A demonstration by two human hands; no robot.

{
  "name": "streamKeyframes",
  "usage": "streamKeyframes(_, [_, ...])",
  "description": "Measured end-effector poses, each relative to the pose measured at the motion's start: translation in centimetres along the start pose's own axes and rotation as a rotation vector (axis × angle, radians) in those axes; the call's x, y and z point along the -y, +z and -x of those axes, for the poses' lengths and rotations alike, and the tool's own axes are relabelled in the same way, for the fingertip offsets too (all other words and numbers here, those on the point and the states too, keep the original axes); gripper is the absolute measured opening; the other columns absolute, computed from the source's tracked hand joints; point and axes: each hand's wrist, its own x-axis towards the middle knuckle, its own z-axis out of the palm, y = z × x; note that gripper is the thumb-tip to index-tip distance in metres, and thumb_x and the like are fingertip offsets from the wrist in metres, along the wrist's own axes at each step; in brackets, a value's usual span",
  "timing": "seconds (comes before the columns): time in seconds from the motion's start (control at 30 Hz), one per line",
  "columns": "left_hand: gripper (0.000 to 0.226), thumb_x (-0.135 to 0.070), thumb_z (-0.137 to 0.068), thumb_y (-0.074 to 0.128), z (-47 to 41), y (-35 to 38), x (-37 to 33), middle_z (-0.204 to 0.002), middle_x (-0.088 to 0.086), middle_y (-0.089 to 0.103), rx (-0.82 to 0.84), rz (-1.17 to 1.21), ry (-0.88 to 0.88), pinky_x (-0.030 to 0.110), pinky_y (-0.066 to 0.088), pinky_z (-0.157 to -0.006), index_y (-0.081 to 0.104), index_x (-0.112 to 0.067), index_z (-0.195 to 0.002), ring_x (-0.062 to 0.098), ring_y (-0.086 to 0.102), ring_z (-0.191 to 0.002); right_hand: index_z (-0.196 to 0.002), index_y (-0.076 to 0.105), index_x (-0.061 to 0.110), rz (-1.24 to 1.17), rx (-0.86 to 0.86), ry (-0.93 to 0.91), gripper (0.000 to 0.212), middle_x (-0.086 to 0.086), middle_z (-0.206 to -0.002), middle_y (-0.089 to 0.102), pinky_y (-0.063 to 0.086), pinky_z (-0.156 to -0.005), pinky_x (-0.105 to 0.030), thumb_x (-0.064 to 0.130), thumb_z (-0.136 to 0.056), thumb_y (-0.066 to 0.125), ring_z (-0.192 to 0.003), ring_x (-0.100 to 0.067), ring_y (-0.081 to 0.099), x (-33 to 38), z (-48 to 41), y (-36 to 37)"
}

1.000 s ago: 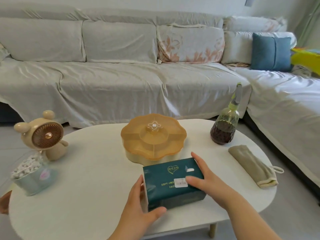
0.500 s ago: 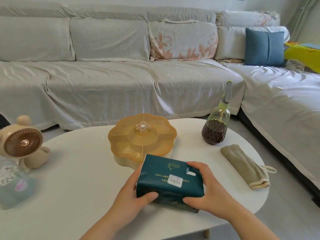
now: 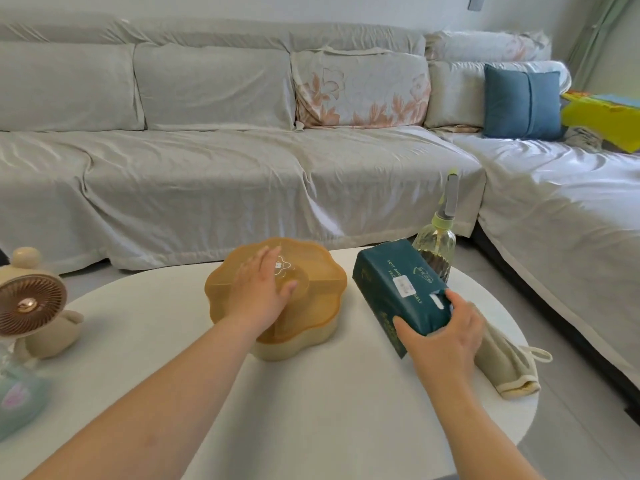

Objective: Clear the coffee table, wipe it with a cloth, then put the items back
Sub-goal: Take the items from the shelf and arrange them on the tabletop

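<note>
Above white table (image 3: 311, 410), tilted teal tissue pack (image 3: 398, 289)

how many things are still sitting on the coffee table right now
5: fan and tub far left, snack box centre, bottle back right, cloth right; tissue pack is lifted.

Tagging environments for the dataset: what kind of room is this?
Most likely a home living room. A long grey-covered sectional sofa with a blue throw cushion wraps round a white oval coffee table, which holds household bits such as a small beige bear-shaped desk fan.
</note>
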Motion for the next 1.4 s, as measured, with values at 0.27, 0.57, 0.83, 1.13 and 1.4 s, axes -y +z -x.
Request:
streamKeyframes(0.27, [0.051,-0.036,-0.089,0.046,-3.3,0.6,0.6,-0.141,0.002,0.038,0.207,-0.118,0.016,0.040,0.030,-0.107,0.033,-0.017,-0.135,0.025,0.037,-0.127,-0.130,0.034,0.013,0.032,-0.047,0.088,0.081,-0.015,-0.135,0.033,0.032,-0.100,-0.039,0.023,-0.063,0.078,-0.124,-0.027,0.028,-0.5,-0.4,1.9])
streamKeyframes(0.57, [0.048,-0.031,-0.090,0.046,1.3,-0.5,2.7,-0.144,0.002,0.036,0.079,-0.068,-0.023,0.036,0.025,-0.107,0.036,-0.017,-0.135,0.024,0.033,-0.130,-0.133,0.031,0.019,0.075,-0.025,0.110,0.080,-0.017,-0.136,0.027,0.033,-0.098,-0.040,0.029,-0.066,0.074,-0.120,-0.031,0.026,1.1,-1.0,5.7])
streamKeyframes(0.83, [0.047,-0.035,-0.091,0.040,1.4,0.3,2.4,-0.149,0.000,0.030,0.040,-0.085,-0.053,0.038,0.019,-0.111,0.032,-0.022,-0.136,0.022,0.024,-0.136,-0.140,0.019,0.028,0.334,0.114,0.076,0.083,-0.016,-0.144,0.014,0.024,-0.107,-0.042,0.050,-0.072,0.062,-0.128,-0.034,0.021,1.5,-2.3,8.8])
streamKeyframes(1.13, [0.049,-0.037,-0.092,0.035,1.1,0.7,2.3,-0.151,-0.002,0.023,0.048,-0.120,-0.057,0.036,0.012,-0.114,0.027,-0.024,-0.138,0.021,0.017,-0.139,-0.142,0.008,0.024,0.546,0.191,-0.010,0.089,-0.010,-0.152,0.006,0.024,-0.104,-0.043,0.064,-0.074,0.048,-0.133,-0.033,0.020,1.0,-2.5,8.3])
streamKeyframes(1.4, [0.045,-0.030,-0.092,0.037,1.6,0.5,2.1,-0.148,0.003,0.029,-0.066,-0.002,-0.024,0.038,0.022,-0.111,0.033,-0.018,-0.135,0.022,0.026,-0.136,-0.143,0.001,0.015,0.428,0.195,-0.027,0.096,-0.012,-0.153,0.003,0.021,-0.109,-0.044,0.056,-0.075,0.055,-0.134,-0.035,0.018,0.8,-1.6,8.1])
